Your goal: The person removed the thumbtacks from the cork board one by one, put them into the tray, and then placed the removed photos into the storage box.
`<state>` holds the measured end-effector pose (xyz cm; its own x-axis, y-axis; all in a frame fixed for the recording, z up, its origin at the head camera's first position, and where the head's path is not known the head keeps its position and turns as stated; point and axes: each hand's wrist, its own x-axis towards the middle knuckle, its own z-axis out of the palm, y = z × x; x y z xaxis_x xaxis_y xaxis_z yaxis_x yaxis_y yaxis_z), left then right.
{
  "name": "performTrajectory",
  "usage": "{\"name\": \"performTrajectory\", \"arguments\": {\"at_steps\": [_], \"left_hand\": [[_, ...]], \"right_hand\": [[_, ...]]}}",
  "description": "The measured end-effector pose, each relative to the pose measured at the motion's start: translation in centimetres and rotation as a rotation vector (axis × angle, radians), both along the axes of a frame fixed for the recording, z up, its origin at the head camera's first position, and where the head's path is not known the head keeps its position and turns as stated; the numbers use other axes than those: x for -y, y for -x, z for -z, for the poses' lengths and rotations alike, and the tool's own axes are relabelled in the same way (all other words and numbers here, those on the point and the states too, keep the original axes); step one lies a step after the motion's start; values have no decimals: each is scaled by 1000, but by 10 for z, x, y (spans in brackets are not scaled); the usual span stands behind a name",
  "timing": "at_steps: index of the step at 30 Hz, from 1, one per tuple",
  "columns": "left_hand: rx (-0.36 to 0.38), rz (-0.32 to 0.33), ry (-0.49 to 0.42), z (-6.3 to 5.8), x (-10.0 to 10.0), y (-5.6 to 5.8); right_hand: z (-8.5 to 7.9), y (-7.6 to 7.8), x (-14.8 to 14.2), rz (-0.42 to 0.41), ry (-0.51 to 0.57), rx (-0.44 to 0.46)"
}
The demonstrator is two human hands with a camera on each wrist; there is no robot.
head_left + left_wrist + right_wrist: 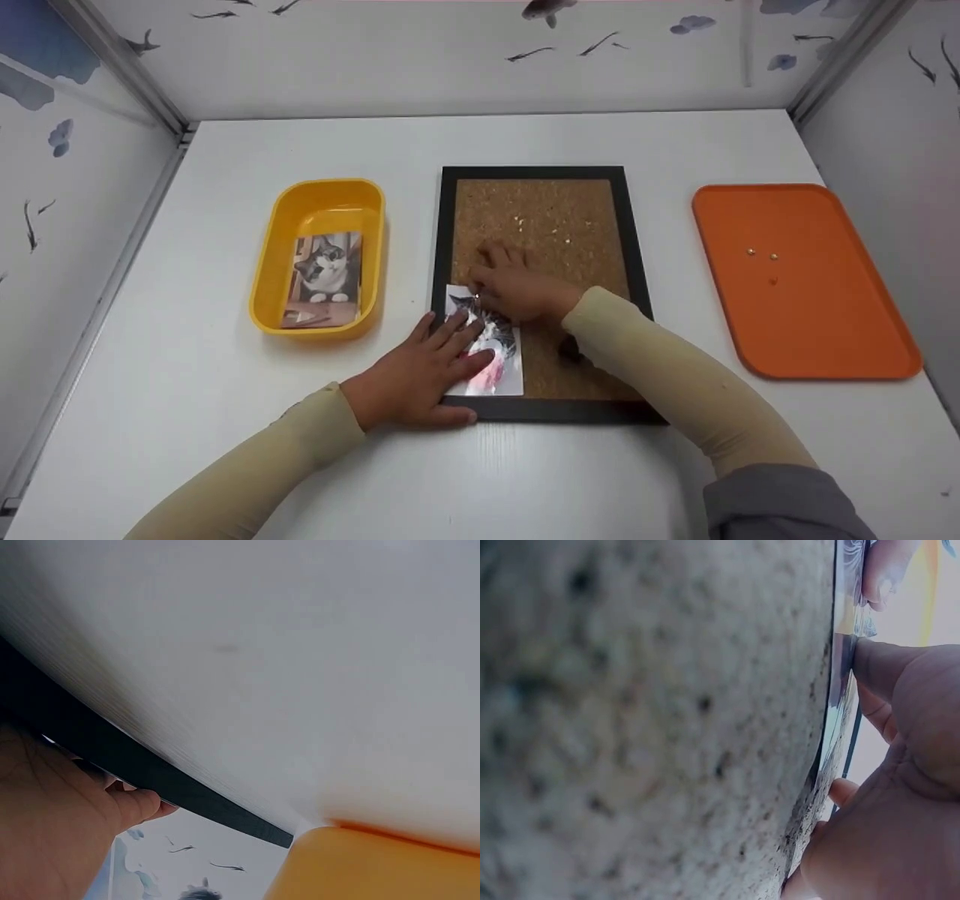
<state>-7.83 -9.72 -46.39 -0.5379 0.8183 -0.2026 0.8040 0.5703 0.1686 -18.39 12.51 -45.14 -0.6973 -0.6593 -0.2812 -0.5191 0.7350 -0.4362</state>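
My left hand point(420, 375) lies with spread fingers on a glossy animal photo point(506, 379) at the lower left of a black-framed cork board point(577, 277). Its thumb reaches along the frame's near edge. Leaning over the board, my right hand point(517, 289) has its thumb against the photo's upper part, beside a small shiny spot. In the right wrist view that thumb point(881, 664) presses on the photo's surface, while the other fingers rest apart on the cork. The left wrist view shows the left hand point(60, 825) at the dark frame point(202, 799).
A yellow bin point(319, 193) to the left holds a cat photo point(326, 277). On the right, an orange tray point(817, 330) carries a few small pin-like pieces point(774, 256). Several small shiny bits point(568, 241) dot the upper cork. White patterned panels enclose the white table point(525, 487).
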Motion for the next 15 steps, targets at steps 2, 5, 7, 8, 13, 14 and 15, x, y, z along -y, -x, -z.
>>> {"name": "performTrajectory", "arguments": {"at_steps": [2,5,7,8,13,14,15], "left_hand": [[3,-1,-2,0,0,0],[-6,5,-4,-1,0,0],[-9,8,-3,-1,0,0],[-10,9,0,-1,0,0],[-9,11,-2,0,0,0],[-9,10,-2,0,0,0],[-9,10,-2,0,0,0]], "right_hand": [[0,0,0,0,-4,-6],[-1,0,0,8,3,-7],[-2,0,0,16,9,0],[-2,0,0,20,13,7],[-2,-1,0,31,7,21],[-2,-1,0,32,4,21],[-2,-1,0,34,2,22]]}}
